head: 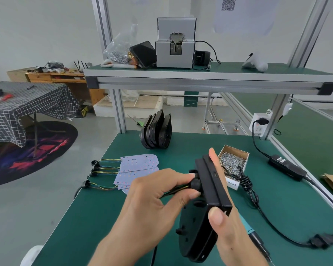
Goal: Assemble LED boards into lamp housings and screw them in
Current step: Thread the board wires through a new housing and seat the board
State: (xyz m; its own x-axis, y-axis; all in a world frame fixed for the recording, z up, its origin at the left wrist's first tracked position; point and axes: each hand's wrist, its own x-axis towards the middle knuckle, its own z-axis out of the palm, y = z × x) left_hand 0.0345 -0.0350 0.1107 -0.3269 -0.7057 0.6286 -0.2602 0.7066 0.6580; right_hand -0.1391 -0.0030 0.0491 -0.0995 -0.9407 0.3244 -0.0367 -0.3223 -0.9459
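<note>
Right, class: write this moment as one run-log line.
step: seating cable grommet | left hand: pinches grommet | right hand: holds lamp housing upright | LED boards: waiting on table

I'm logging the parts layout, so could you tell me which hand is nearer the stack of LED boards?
Left. The left hand is just right of the LED boards, pinching a black grommet; the right hand holds the lamp housing farther right.

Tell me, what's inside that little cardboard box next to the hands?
The cardboard box is open on top and holds a heap of small silver screws. A knotted black cable lies over its near edge. The lamp housing and right hand cover its near left corner.
</note>
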